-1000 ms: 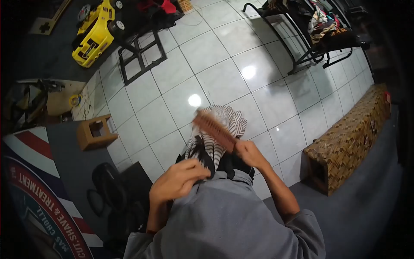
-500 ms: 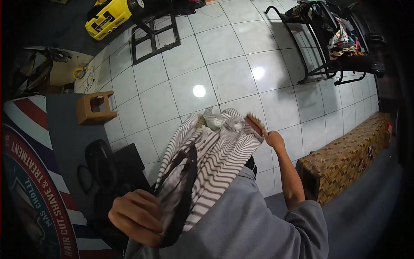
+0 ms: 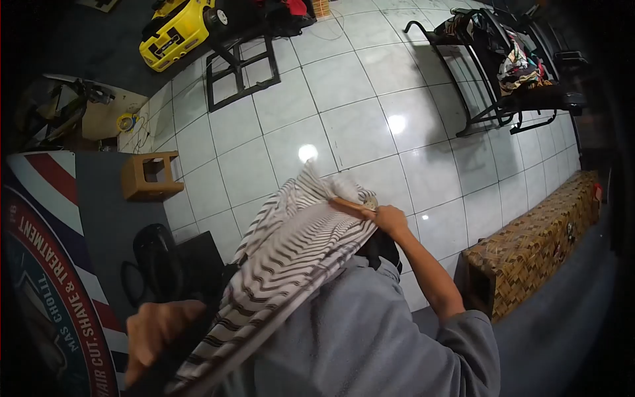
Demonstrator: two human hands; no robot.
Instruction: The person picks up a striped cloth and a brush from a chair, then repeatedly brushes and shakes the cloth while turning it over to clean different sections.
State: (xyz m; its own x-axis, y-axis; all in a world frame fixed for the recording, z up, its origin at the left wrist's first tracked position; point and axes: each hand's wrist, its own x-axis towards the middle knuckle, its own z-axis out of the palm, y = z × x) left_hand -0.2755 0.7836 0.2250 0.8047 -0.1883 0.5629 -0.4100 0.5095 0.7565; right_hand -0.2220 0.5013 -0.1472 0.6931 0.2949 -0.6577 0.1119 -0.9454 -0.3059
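A white barber cape with dark stripes (image 3: 284, 258) hangs in folds in front of me. At the lower left my left hand (image 3: 159, 331) is closed on its dark-edged upper end; the hand is blurred and partly cut by shadow. My right hand (image 3: 391, 221) grips the handle of a wooden brush (image 3: 349, 206), its fingers wrapped round it. The brush lies against the far part of the cape, and its bristles are mostly hidden by the cloth.
A brown stool (image 3: 151, 177) and a black chair (image 3: 155, 255) stand left, beside a barber sign (image 3: 59, 284). A woven-pattern bench (image 3: 529, 245) is at right. Farther off are a black metal rack (image 3: 463, 79), a black frame (image 3: 241, 76) and a yellow toy car (image 3: 175, 40).
My right hand has swept the brush leftward across the cape. My left hand has moved down and left, stretching the cape, whose dark band now shows less.
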